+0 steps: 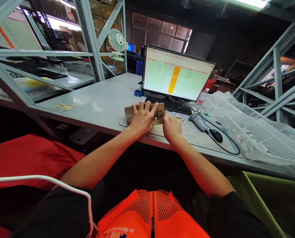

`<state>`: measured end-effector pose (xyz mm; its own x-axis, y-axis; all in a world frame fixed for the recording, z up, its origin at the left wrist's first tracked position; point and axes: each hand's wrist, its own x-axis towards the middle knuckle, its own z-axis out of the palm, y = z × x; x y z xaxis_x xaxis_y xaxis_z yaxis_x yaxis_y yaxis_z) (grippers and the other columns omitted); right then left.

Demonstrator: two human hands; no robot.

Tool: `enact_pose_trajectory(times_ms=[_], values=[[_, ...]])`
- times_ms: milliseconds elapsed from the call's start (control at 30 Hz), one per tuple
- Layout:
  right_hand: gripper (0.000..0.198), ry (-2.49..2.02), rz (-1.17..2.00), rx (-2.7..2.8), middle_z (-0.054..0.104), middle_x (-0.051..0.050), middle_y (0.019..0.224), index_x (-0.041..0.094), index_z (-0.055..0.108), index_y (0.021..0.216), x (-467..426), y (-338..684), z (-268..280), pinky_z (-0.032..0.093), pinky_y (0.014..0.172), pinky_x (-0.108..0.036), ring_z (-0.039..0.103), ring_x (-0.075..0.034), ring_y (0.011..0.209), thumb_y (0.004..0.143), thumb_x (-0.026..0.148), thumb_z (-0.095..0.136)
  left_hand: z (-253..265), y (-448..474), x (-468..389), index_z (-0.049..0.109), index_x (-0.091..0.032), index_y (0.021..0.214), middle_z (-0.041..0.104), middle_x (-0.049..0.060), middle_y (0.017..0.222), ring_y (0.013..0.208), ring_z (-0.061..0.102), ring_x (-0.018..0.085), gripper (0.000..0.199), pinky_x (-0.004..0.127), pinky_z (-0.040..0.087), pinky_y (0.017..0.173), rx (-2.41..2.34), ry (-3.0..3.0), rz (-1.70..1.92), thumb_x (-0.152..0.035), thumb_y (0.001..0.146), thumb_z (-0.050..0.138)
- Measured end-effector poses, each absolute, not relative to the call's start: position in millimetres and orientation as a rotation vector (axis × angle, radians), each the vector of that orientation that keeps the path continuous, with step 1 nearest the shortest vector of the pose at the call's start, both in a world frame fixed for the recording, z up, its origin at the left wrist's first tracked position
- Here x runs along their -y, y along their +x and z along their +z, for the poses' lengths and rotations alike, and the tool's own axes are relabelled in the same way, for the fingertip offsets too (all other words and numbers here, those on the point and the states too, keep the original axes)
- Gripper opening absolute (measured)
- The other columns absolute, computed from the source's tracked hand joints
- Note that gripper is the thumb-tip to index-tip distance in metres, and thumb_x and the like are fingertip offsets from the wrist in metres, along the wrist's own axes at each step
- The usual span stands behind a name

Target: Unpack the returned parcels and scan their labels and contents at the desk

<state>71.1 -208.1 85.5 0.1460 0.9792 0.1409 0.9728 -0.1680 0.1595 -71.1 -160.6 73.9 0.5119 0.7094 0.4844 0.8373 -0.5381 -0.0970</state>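
Note:
A small brown box [159, 115], seemingly cardboard with clear plastic at its left end, rests at the front edge of the desk on a printed desk mat [184, 127]. My left hand [143, 118] lies over its middle and left part, fingers curled across the top and holding it down. At the box's right end, my right hand [171, 128] is closed with the thumb side against the corner. The palm side of both hands is hidden, as is much of the box's front.
Behind the box stand a keyboard [179, 106] and a monitor [174, 74]. To the right lie a handheld scanner [199, 122], a mouse [215, 135] with a looping cable, and white perforated baskets [269, 135]. A tape roll [138, 93] sits left of the keyboard; a fan [117, 40] is clipped to the frame.

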Motion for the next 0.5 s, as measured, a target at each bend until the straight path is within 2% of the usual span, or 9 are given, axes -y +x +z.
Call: enact_pose_trajectory(times_ms=[100, 200, 333, 500], values=[[0.061, 2.311, 0.223, -1.968, 0.073, -0.025, 0.121, 0.004, 0.037, 0.168, 226, 78, 71, 0.059, 0.088, -0.037, 0.076, -0.030, 0.110, 0.107, 0.004, 0.031, 81, -80, 154, 0.041, -0.019, 0.170, 0.045, 0.023, 0.153, 0.135, 0.043, 0.047, 0.098, 0.063, 0.036, 0.110, 1.326, -2.456, -0.604, -0.022, 0.080, 0.078], [0.061, 2.221, 0.182, -2.069, 0.074, -0.018, 0.125, 0.017, 0.041, 0.170, 236, 107, 72, 0.057, 0.088, -0.038, 0.075, -0.031, 0.111, 0.109, 0.012, 0.041, 86, -106, 138, 0.045, -0.020, 0.169, 0.046, 0.022, 0.152, 0.137, 0.043, 0.048, 0.102, 0.065, 0.037, 0.114, 1.415, -2.477, -0.870, -0.033, 0.076, 0.085], [0.059, 2.204, 0.410, -2.380, 0.072, -0.009, 0.137, 0.026, 0.038, 0.173, 229, 148, 104, 0.052, 0.086, -0.033, 0.073, -0.026, 0.114, 0.114, 0.029, 0.047, 67, -153, 113, 0.040, -0.021, 0.172, 0.047, 0.015, 0.148, 0.141, 0.048, 0.037, 0.117, 0.053, 0.038, 0.127, 1.292, -2.785, -1.390, -0.046, 0.068, 0.088], [0.056, 1.711, 0.626, -2.699, 0.075, -0.005, 0.118, 0.028, 0.042, 0.172, 196, 135, 149, 0.040, 0.071, -0.031, 0.071, -0.019, 0.096, 0.116, 0.030, 0.045, 25, -182, 101, 0.037, -0.022, 0.173, 0.046, 0.013, 0.150, 0.144, 0.050, 0.033, 0.119, 0.048, 0.040, 0.128, 1.230, -2.958, -1.669, -0.055, 0.070, 0.088]])
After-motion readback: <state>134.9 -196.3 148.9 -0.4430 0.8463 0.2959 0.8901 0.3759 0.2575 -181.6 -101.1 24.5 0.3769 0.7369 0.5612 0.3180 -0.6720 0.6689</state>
